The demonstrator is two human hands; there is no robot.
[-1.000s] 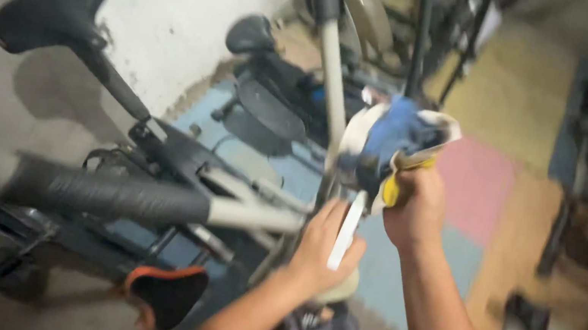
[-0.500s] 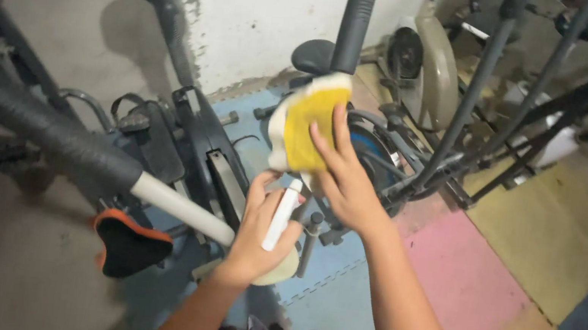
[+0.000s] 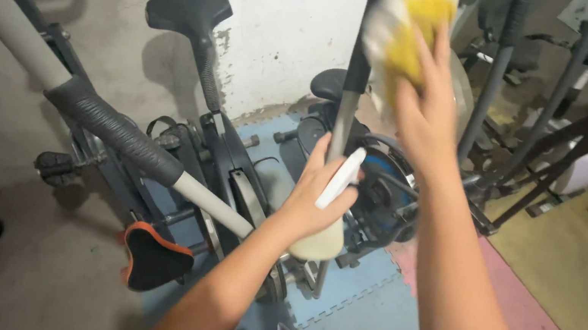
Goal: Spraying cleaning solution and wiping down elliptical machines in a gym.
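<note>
1. Far left: grey handlebar [image 3: 114, 134] with a black foam sleeve slants across; black saddle [image 3: 189, 11] behind it by the white wall [image 3: 283, 25].
2. Left hand [image 3: 316, 195] closed around a white spray bottle [image 3: 330, 208], held low beside the upright pole [image 3: 349, 96].
3. Right hand [image 3: 425, 107] presses a yellow cloth [image 3: 414, 21] high on that pole; blurred. Wiping looks under way; lower pole apparently not reached.
</note>
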